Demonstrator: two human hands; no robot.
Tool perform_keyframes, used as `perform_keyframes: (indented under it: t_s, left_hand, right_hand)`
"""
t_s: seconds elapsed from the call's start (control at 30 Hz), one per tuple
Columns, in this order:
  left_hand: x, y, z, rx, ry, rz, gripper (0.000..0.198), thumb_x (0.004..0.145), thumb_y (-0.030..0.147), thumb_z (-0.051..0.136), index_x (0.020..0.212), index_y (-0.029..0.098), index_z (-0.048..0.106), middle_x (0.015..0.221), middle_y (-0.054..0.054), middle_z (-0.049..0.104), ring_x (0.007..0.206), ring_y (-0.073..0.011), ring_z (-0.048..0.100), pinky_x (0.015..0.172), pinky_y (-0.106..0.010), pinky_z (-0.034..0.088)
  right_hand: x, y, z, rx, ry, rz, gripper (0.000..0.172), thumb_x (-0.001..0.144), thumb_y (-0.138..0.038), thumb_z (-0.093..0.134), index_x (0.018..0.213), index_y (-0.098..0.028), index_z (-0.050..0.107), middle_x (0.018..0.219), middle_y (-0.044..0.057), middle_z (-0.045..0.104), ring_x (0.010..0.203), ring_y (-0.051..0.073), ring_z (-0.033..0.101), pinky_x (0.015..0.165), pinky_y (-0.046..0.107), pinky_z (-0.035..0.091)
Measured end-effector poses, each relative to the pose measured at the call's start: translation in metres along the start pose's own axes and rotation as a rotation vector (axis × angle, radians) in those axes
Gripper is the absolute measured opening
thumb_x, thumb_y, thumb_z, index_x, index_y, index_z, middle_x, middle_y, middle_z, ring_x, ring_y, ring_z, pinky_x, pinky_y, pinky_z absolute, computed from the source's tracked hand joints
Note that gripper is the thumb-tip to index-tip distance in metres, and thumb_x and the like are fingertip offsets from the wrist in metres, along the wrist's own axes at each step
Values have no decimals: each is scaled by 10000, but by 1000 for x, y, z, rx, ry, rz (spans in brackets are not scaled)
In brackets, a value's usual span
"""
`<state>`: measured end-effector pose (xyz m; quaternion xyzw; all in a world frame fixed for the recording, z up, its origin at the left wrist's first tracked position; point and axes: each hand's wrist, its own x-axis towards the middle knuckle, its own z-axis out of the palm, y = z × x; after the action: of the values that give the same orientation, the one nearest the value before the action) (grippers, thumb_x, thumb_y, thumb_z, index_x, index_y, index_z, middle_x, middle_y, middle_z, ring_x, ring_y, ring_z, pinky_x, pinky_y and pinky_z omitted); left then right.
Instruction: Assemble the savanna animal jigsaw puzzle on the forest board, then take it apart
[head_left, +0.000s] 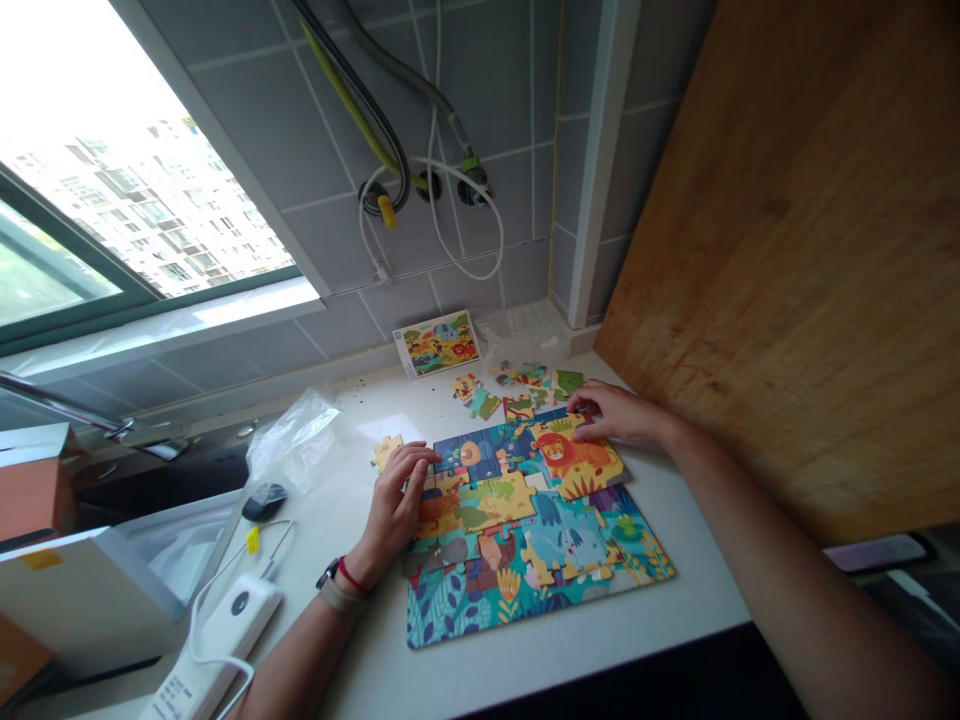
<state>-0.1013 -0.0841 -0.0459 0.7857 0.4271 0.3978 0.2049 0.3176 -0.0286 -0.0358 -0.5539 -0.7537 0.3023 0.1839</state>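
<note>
Ok, on my feed now: jigsaw pieces look like thick printed card, mostly matt w/ a faint sheen. Counter top is smooth white, material unclear from here. Big wood panel on the right shows clear grain, satin finish, a bit scuffed low down. Wall tiles are grey, smooth, low sheen. Braided metal hose up top, dull silver. Clear plastic bag is thin, crinkled, shiny. Power strip is smooth white plastic. Red wrist cord looks like cloth.
</note>
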Motion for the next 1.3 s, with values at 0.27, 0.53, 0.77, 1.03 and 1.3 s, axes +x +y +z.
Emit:
perform_keyframes:
  t_s: [0.27, 0.53, 0.77, 1.03, 1.3]
  left_hand:
    - [2, 9, -1, 57, -73, 78, 259, 1107, 301, 455, 1073, 215, 696, 1103, -92, 722, 1172, -261, 623, 1044, -465, 507]
    - [-3, 26, 0, 220, -468, 218, 663, 976, 556, 680, 1546, 286, 475, 1546, -120, 554, 1504, -371, 406, 1192, -603, 430]
    - [-8, 34, 10, 238, -539, 218, 661, 1004, 561, 639, 1565, 266, 450, 1580, -107, 532, 1511, -365, 406, 1189, -606, 431]
    - [-7, 47, 27, 222, -400, 199, 532, 1010, 530, 647, 1437, 225, 561, 1399, -120, 673, 1329, -332, 580, 1073, -537, 518]
    - [-7, 45, 29, 191, -357, 218, 529, 939, 436, 738, 1386, 204, 578, 1276, -129, 709, 1196, -312, 630, 997, -505, 536]
  right_hand:
    - [1, 2, 2, -1, 21, 3, 403, 644, -435, 882, 954, -211, 754, 887, 38, 639, 759, 211, 595, 685, 304, 474]
    - [3, 0, 6, -25, 189, -34, 315, 780, -477, 803, 976, -232, 774, 986, 66, 652, 823, 228, 651, 773, 338, 535]
    - [11, -6, 15, -64, 403, -113, 270, 892, -463, 676, 948, -215, 765, 936, 70, 641, 778, 216, 652, 758, 348, 554]
    - [11, -16, 24, -96, 349, -165, 258, 918, -443, 653, 966, -224, 781, 963, 82, 688, 790, 219, 683, 786, 354, 577]
    - [12, -16, 27, -77, 329, -153, 279, 919, -462, 647, 992, -226, 775, 1010, 97, 701, 923, 260, 714, 863, 376, 581]
